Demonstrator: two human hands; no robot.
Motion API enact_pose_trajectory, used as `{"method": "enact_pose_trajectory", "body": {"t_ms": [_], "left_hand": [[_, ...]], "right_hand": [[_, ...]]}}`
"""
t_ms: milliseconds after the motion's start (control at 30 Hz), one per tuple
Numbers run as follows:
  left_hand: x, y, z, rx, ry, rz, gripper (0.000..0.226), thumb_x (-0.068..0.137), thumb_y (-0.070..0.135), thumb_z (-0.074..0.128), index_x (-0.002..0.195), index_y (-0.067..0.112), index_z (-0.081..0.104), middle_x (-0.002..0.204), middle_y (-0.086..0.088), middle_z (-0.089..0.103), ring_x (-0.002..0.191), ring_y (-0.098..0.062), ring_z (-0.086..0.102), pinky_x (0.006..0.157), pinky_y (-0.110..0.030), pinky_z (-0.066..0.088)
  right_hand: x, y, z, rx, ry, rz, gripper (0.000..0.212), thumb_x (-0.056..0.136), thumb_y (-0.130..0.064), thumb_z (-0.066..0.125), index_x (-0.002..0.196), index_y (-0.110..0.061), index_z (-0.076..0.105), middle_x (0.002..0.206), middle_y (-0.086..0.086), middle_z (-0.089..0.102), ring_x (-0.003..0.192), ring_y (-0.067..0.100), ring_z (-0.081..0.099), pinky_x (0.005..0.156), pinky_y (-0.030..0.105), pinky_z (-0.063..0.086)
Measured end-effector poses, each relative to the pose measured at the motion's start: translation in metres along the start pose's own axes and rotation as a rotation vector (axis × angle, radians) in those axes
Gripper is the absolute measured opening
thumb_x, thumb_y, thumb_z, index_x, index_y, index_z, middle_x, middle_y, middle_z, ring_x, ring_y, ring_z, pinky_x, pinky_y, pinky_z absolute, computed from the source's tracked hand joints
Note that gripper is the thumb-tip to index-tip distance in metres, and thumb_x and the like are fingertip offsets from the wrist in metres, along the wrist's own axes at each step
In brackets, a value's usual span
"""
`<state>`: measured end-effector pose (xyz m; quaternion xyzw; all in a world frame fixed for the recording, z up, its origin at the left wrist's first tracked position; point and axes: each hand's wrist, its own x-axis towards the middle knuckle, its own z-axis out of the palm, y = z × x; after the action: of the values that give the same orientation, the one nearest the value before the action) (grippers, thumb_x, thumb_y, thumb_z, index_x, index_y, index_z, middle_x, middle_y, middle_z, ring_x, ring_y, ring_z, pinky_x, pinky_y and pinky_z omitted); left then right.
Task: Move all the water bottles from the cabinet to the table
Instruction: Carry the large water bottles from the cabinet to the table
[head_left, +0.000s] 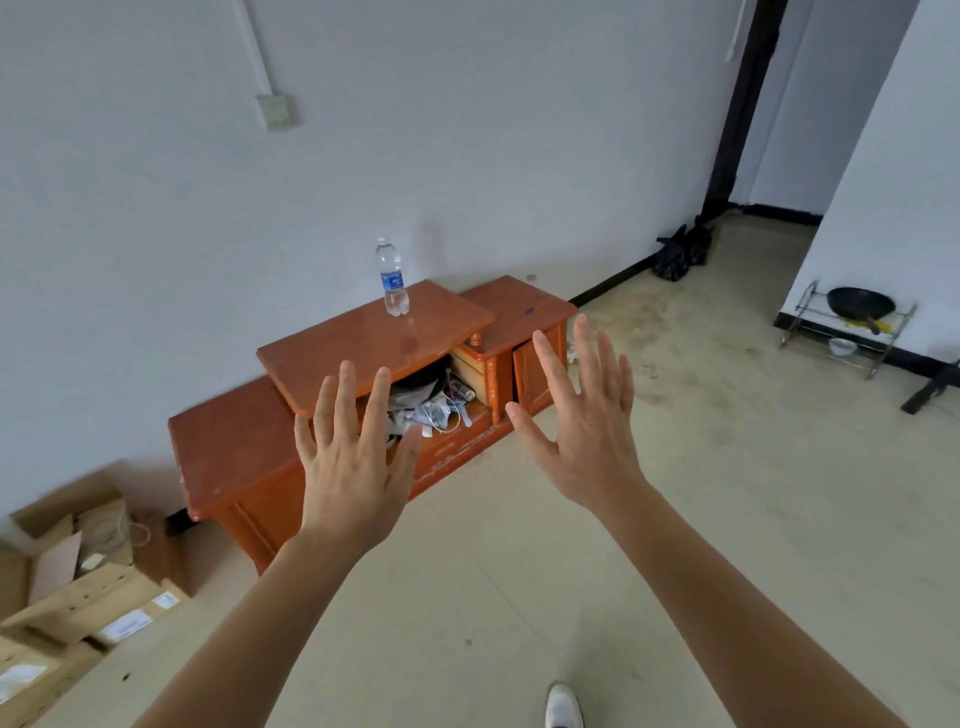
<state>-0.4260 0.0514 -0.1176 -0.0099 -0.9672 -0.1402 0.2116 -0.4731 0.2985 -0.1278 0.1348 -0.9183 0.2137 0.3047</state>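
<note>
A clear water bottle (392, 278) with a blue label stands upright on the raised middle top of a low orange wooden cabinet (234, 447) against the white wall. Under that top, an open compartment (436, 405) holds crumpled cloth, papers and cords. A small cabinet door (527, 376) at the right stands ajar. My left hand (350, 462) and my right hand (584, 421) are raised in front of the cabinet, backs toward me, fingers spread, holding nothing. Neither hand touches the cabinet or the bottle.
Cardboard boxes (78, 582) lie on the floor at the lower left. A black bag (680, 252) sits by the far wall. A wire rack with a black wok (860, 304) stands at the right. A white shoe (563, 706) shows at the bottom.
</note>
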Motion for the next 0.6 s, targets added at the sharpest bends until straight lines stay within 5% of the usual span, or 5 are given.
{"method": "enact_pose_trajectory", "body": {"t_ms": [600], "left_hand": [[0.409,-0.126,0.185,-0.057,-0.069,-0.198,0.077,0.1,0.066,0.026,0.158,0.035,-0.013,0.169,0.0,-0.014,0.155,-0.023,-0.009,0.124,-0.057,0.003]], "right_hand": [[0.392,0.109,0.288,0.031,-0.202,-0.091,0.082,0.098,-0.048,0.055,0.163,-0.032,0.008,0.17,0.012,-0.005,0.157,0.036,-0.005,0.124,0.059,0.003]]}}
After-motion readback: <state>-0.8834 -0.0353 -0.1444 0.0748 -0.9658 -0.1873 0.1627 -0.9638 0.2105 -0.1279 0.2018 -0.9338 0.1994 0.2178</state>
